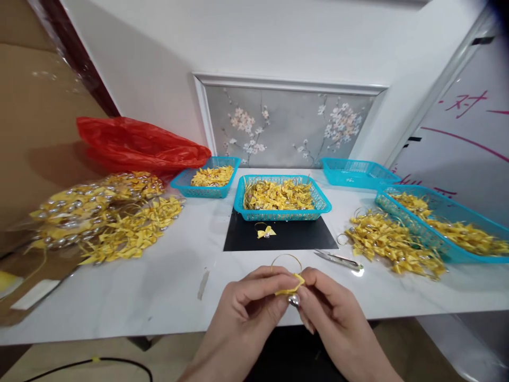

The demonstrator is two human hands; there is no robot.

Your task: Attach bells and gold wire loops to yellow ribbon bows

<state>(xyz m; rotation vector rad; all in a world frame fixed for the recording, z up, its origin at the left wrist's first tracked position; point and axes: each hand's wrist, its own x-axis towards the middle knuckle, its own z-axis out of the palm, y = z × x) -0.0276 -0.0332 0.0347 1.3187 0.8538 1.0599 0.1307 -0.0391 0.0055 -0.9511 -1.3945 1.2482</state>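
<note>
Head view. Yellow bow [289,287] with silver bell [294,301], one, near the desk's [167,297] front edge: left hand [254,300] pinching its left side, right hand [334,303] its right. Beyond: snips [339,260], one; second bow [266,232] on black mat [306,234]; blue basket [278,215] of bows at the mat's far edge.

Shows yellow in the held bow [296,287], silver on its bead [294,301], gold along the loop [291,255], and more yellow in the heaped bows [389,241]. Turns turquoise on the latticed baskets [278,215], black on the mat [238,239], red on the bag [135,143], white on the table [159,302] and brown on the cardboard [35,101]. Carries pale pink and white blossoms [342,126] on a grey panel [282,122], and magenta strokes [468,104] on a whitish board [477,66].
</note>
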